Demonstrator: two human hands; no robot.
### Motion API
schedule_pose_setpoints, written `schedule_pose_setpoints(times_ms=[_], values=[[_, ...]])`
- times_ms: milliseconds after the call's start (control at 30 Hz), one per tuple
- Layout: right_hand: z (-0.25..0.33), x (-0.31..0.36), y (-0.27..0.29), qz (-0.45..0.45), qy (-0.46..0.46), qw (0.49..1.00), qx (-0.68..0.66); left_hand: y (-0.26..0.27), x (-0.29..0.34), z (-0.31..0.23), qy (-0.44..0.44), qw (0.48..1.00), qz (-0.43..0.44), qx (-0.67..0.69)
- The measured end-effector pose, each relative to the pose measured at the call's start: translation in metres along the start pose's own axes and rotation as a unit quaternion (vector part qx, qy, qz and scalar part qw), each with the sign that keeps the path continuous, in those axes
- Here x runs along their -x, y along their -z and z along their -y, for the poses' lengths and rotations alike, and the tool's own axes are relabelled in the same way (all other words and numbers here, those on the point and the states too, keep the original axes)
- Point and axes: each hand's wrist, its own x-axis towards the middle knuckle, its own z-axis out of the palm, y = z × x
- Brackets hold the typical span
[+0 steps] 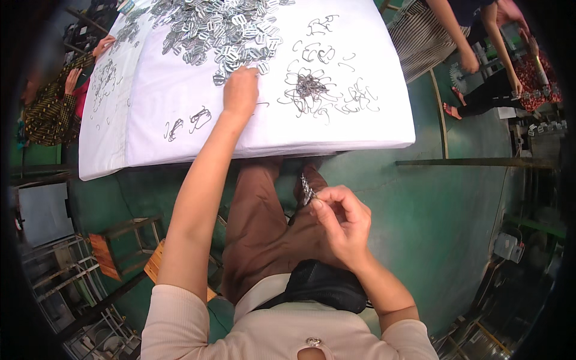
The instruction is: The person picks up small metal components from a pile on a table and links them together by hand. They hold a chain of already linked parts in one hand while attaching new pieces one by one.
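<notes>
A pile of small flat metal slotted buckles (219, 30) covers the far middle of the white-covered table (180, 102). At its near edge is my left hand (240, 91), fingers bent and pressed together among the outermost pieces; what they pinch is hidden. My right hand (347, 219) is lower, in front of my lap and off the table. Its thumb and forefinger pinch a bunch of small metal pieces (306, 189) that look strung together. Dark bent wire hooks (310, 86) lie in a tangled heap to the right of my left hand.
Smaller groups of wire hooks (200, 120) lie near the table's front edge. Another person's hand (103, 46) rests at the table's left side. People stand at the right. A wooden stool (105, 256) is on the green floor at my left.
</notes>
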Motion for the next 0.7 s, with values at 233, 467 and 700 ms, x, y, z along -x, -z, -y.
schedule_pose_setpoints(times_ms=[233,467,700], values=[[-0.004,-0.005,-0.005,-0.001,0.018,1.000,0.018,0.101,0.080,-0.074,0.206,0.830,0.117,0.504],[0.000,-0.002,-0.011,-0.008,0.041,0.999,0.032,0.146,0.137,-0.116,0.232,0.719,0.079,0.651],[-0.003,0.000,-0.010,-0.008,0.078,0.992,0.097,0.143,0.151,-0.122,0.161,0.800,0.011,0.577]])
